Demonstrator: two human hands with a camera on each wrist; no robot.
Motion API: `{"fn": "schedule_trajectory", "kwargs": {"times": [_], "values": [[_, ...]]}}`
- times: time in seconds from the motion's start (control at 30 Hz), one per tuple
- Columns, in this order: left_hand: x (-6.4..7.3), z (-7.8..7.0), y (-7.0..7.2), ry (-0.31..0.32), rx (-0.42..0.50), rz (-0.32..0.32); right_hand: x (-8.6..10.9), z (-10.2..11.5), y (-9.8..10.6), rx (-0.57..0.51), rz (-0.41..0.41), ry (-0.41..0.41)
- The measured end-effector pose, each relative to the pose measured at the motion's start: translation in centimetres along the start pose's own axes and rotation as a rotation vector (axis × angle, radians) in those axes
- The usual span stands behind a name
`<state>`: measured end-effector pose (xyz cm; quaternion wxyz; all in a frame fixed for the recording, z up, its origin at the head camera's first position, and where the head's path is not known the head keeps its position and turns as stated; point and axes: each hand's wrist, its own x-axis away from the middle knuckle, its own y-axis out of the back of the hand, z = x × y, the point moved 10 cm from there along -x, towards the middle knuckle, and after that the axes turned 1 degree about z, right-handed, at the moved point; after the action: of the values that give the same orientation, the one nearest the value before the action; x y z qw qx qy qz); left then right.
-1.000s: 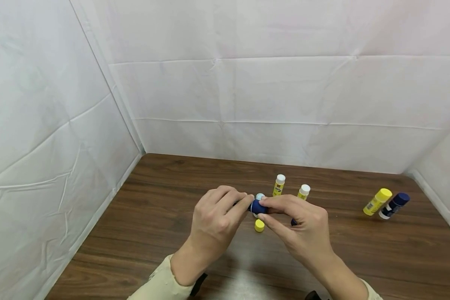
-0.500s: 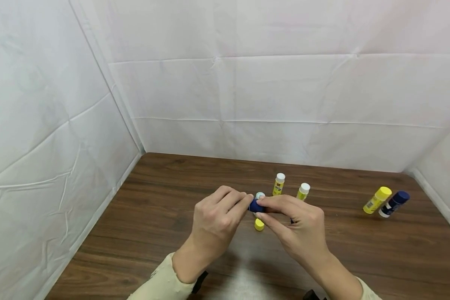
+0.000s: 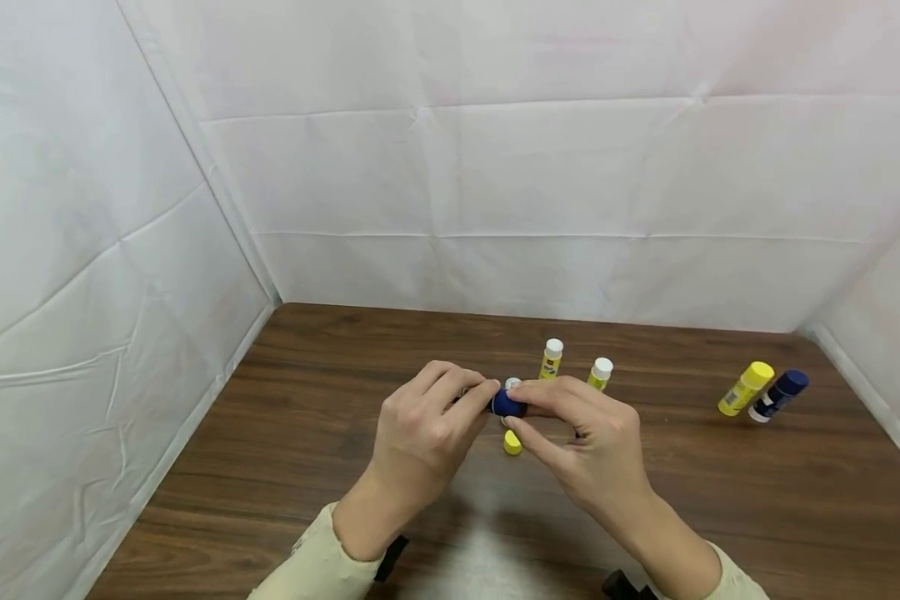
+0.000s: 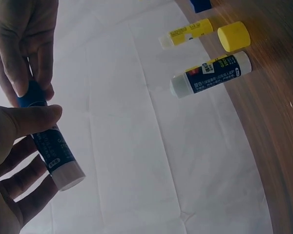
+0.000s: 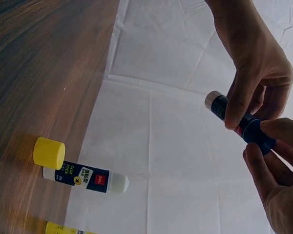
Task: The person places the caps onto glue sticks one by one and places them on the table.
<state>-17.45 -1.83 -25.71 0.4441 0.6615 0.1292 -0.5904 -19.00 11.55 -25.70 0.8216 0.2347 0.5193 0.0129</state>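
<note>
Above the tabletop [image 3: 315, 408], we find the stick [image 4: 55, 148] tilted between two hands. The left hand [image 3: 423, 429] has its grip clasped round the body; the right hand [image 3: 596, 433] has its grip pinching the blue cap [image 5: 260, 135], which meets the body's end. Beyond, we record an upright navy stick [image 5: 88, 176], with a yellow cap [image 5: 49, 153] just beside its foot. Two yellow sticks [image 3: 551, 367] with white tops stand near, partly hidden by the right hand. Well to the right, a yellow-capped stick [image 3: 745, 389] and a navy-capped stick [image 3: 777, 396] stand side by side.
</note>
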Motion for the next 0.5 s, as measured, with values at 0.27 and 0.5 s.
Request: {"fn": "schedule_trajectory", "kwargs": {"times": [0.27, 0.5], "values": [[0.1, 0.7, -0.5, 0.031, 0.019, 0.073, -0.7, 0.1, 0.8, 0.012, 0.023, -0.013], [0.3, 2.7, -1.3, 0.113, -0.007, 0.195, -1.8, -1.7, 6.4, 0.202, 0.022, -0.112]]}}
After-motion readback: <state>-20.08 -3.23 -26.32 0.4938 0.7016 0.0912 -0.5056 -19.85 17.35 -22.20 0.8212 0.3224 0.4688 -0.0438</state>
